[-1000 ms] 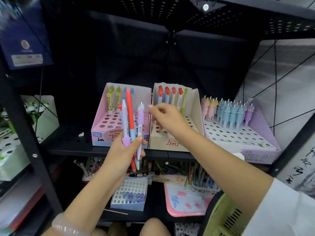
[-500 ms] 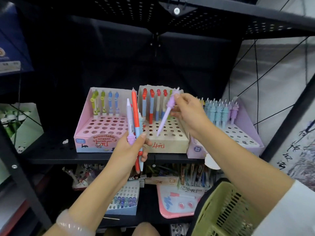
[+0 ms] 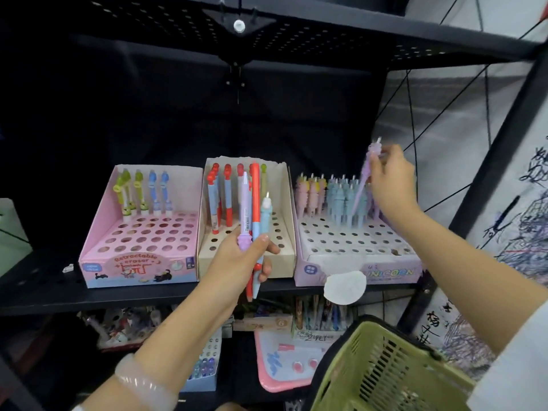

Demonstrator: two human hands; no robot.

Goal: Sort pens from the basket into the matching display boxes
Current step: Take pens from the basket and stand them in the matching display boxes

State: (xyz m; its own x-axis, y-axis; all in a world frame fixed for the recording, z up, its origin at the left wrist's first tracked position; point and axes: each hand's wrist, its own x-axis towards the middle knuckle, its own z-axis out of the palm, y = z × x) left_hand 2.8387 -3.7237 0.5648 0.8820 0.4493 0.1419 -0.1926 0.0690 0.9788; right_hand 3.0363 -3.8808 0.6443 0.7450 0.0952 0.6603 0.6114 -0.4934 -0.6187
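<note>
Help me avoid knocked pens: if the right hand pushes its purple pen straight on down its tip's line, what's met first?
Probably the purple pens standing in the unicorn box, right below the right hand; depth is unclear.

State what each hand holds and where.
Right hand pinches purple pen near its top. Left hand grips three pens around their lower halves.

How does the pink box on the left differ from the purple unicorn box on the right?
The pink box holds only a few pens, green and blue, in its back row; the purple unicorn box holds a dense cluster of pink, blue and purple ones. The right hand holds a purple pen over the unicorn box; no hand is at the pink box. Both have hole grids, mostly unfilled in front.
</note>
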